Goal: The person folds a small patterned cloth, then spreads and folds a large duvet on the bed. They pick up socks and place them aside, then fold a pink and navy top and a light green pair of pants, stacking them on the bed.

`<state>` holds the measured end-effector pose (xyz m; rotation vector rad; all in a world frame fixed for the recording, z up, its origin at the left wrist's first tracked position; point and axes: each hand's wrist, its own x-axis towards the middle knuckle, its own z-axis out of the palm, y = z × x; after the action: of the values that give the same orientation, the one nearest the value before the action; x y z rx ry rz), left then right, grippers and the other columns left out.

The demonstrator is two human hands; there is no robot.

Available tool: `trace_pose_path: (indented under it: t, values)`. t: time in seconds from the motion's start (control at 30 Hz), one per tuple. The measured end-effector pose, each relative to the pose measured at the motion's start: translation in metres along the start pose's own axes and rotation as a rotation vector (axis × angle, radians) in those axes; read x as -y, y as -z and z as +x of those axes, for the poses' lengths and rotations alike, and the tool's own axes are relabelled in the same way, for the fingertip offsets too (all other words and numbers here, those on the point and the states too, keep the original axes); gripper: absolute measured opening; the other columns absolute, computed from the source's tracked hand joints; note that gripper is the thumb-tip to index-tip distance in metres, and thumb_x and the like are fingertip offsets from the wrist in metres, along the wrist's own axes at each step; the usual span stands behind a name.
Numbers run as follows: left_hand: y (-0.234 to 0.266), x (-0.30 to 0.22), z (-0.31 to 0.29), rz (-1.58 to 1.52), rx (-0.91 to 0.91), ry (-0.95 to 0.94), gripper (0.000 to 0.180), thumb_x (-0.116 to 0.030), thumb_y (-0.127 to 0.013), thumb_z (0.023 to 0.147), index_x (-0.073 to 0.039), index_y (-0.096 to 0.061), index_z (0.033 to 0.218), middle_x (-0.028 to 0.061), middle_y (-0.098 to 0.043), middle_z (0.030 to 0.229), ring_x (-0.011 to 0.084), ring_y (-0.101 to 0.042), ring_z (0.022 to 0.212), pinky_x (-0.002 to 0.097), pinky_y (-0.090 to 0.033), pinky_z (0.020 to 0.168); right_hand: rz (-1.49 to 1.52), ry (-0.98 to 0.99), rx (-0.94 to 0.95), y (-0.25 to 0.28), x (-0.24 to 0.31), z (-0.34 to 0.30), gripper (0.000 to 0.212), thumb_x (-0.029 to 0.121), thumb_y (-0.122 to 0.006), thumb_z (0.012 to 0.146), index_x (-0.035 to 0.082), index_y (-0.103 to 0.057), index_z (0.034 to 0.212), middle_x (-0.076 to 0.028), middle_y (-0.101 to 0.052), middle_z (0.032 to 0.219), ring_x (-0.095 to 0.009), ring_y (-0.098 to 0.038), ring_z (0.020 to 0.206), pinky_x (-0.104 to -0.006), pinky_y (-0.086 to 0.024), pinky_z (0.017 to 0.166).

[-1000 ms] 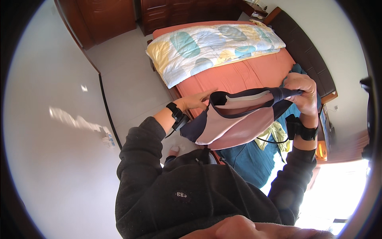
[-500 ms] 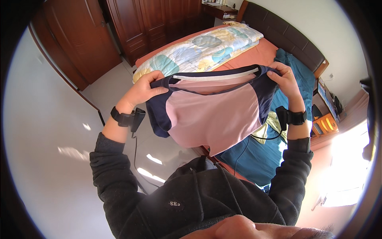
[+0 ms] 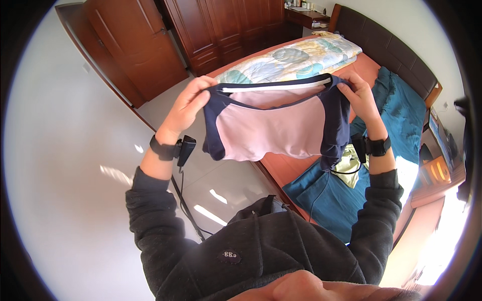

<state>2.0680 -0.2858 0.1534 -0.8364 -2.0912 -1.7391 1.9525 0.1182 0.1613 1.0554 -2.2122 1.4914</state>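
Between the person's left hand (image 3: 191, 104) and right hand (image 3: 360, 98), a shirt of soft pale-pink fabric with navy-blue shoulders and sleeves (image 3: 271, 128) hung in the air, as seen from the head camera. Each hand had one upper corner: the left pinched the navy shoulder at the shirt's left end, the right pinched the opposite shoulder. Both hands were closed on the cloth, thumbs on the near side and fingers largely hidden behind it, and stood well apart at nearly the same level. The neck opening stretched wide between them, a white strip of tape (image 3: 276, 88) running along its far inner edge. From there the pink front sagged below the hands, its lower edge drooping in uneven folds. The navy sleeve below the right hand dangled lowest, overlapping in the view a crumpled pale yellow-green cloth (image 3: 348, 169); whether they touched, I could not tell.

Beneath and beyond the shirt was a bed with a smooth coral-orange sheet (image 3: 281, 169). A folded white quilt with yellow and teal patches (image 3: 296, 59) lay across its far side, and a rumpled dark-teal fabric cover (image 3: 321, 205) lay to the right, under the yellow-green cloth.
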Motion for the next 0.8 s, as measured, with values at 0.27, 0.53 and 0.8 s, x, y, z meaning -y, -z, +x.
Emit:
trace_pose_path:
  t: [0.27,0.53,0.8]
  values:
    - [0.026,-0.003,-0.033,0.727,-0.180,0.008,0.011,-0.012,-0.056,0.087,-0.003,-0.049,0.085,0.0054,-0.048,0.071,0.0126,-0.046,0.066,0.0252,-0.041,0.063,-0.116,0.028,0.128,-0.042,-0.014,0.006,0.014,0.010,-0.058,0.086,0.001,-0.055,0.097,-0.009,-0.058,0.078,-0.018,-0.056,0.076,-0.0286,-0.045,0.072]
    - [0.036,-0.034,-0.035,0.867,-0.167,0.052,0.018,-0.013,-0.064,0.082,-0.002,-0.050,0.083,0.0096,-0.052,0.068,0.0199,-0.050,0.061,0.0284,-0.042,0.059,0.007,0.024,0.173,-0.051,0.001,0.033,0.013,0.009,-0.057,0.088,0.001,-0.057,0.098,-0.001,-0.059,0.086,-0.007,-0.051,0.081,-0.0212,-0.042,0.076]
    - [0.037,-0.047,-0.042,0.766,-0.129,0.218,0.020,-0.018,-0.065,0.082,0.000,-0.061,0.092,0.0067,-0.062,0.073,0.0118,-0.057,0.066,0.0243,-0.045,0.062,0.033,0.007,0.187,-0.050,0.012,0.039,0.016,0.012,-0.060,0.086,0.000,-0.059,0.095,-0.002,-0.058,0.081,-0.008,-0.051,0.077,-0.0218,-0.043,0.072]
